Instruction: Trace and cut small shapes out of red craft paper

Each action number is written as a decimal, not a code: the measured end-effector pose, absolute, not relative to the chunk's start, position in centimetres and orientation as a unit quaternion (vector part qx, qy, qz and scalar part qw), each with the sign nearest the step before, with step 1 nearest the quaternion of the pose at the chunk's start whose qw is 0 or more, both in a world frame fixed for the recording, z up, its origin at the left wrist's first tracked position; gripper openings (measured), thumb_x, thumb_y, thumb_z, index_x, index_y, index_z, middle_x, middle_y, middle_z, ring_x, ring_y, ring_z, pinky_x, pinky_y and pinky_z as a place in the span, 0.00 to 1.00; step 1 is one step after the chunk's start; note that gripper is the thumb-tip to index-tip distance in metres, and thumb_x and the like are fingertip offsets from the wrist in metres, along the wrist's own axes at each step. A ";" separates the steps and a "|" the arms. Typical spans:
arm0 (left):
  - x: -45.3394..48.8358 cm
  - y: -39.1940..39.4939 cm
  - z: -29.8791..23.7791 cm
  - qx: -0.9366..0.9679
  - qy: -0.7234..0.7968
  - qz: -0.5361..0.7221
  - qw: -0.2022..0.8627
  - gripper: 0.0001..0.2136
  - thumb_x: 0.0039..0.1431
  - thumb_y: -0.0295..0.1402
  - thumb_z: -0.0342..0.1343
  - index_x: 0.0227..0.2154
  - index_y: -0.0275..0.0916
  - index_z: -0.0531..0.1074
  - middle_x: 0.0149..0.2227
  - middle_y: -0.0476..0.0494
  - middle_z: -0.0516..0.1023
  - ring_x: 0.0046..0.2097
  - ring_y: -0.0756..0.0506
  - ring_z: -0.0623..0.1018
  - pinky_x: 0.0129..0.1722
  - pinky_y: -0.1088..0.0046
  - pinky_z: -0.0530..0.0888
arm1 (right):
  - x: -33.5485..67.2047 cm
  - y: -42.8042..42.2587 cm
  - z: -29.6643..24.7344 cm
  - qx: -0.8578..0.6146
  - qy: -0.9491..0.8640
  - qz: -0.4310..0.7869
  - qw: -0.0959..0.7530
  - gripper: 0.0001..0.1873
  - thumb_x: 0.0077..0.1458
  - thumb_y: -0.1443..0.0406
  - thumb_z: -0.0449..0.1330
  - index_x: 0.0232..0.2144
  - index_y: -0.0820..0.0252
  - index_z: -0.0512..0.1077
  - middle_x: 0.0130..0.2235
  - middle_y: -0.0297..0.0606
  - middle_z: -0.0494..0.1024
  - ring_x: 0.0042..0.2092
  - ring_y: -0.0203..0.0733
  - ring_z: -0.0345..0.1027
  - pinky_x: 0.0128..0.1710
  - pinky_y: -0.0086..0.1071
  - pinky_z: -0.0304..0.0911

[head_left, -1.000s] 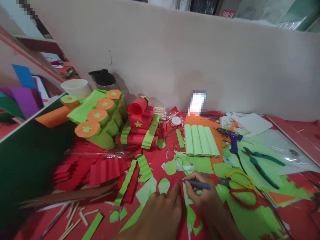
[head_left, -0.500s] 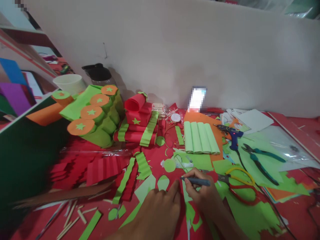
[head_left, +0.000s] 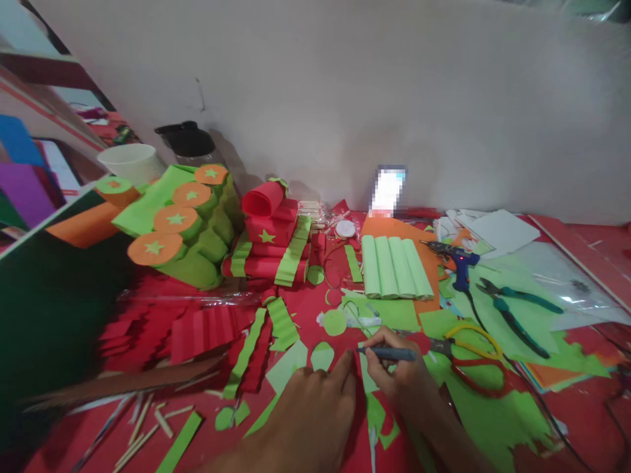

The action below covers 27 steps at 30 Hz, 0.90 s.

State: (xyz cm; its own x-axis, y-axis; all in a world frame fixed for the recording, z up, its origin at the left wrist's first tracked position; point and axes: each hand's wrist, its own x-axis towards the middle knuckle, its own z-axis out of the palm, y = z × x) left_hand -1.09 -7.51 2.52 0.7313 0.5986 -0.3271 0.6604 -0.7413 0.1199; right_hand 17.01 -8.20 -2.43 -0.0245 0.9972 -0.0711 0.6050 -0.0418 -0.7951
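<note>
My right hand (head_left: 401, 381) is closed round a dark pen (head_left: 389, 353), whose tip points left onto a piece of red paper (head_left: 351, 394). My left hand (head_left: 308, 417) lies on that red paper with its fingers pressed down, just left of the pen tip. Scraps of light green paper (head_left: 323, 355) lie around both hands. Red-and-yellow-handled scissors (head_left: 470, 361) rest right of my right hand.
Four pale green paper rolls (head_left: 394, 266) lie on an orange sheet. Behind are red rolls with green stars (head_left: 269, 246) and green rolls with orange caps (head_left: 182, 223). A blue glue gun (head_left: 458, 263), teal pliers (head_left: 515, 315) and wooden sticks (head_left: 148, 427) lie about. A white cup (head_left: 131, 163) stands at back left.
The view has tilted slightly, so everything sits a little lower left. Both hands stay on the red paper, with the pen almost where it was.
</note>
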 end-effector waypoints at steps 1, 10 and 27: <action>-1.1 -7.5 2.6 0.924 0.334 -0.140 0.124 0.22 0.55 0.28 0.56 0.54 0.31 0.69 0.54 0.26 0.73 0.34 0.41 0.81 0.33 0.64 0.78 | 17.0 -8.2 -2.5 -0.637 -0.630 0.339 0.288 0.02 0.56 0.66 0.56 0.31 0.57 0.69 0.24 0.31 0.73 0.25 0.37 0.66 0.27 0.27 0.60; -1.1 -6.8 2.7 0.919 0.323 -0.161 0.158 0.23 0.56 0.29 0.53 0.55 0.31 0.68 0.60 0.27 0.67 0.36 0.37 0.81 0.32 0.58 0.79 | 17.1 -8.1 -2.5 -0.636 -0.636 0.331 0.286 0.03 0.53 0.68 0.57 0.28 0.56 0.66 0.22 0.29 0.69 0.25 0.37 0.63 0.27 0.27 0.57; -2.9 -4.8 2.9 0.909 0.338 -0.083 0.229 0.13 0.55 0.26 0.47 0.40 0.40 0.72 0.49 0.41 0.75 0.33 0.42 0.78 0.33 0.63 0.73 | 17.1 -8.0 -2.4 -0.617 -0.618 0.394 0.286 0.05 0.53 0.69 0.56 0.27 0.57 0.65 0.20 0.26 0.64 0.22 0.34 0.56 0.23 0.26 0.52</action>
State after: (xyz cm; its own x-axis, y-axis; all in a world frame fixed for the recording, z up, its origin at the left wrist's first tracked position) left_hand -2.89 -4.77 2.93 0.7578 0.5766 -0.3055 0.6525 -0.6668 0.3600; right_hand 17.13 -7.95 -2.38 -0.0752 0.9883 -0.1329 0.5379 -0.0720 -0.8399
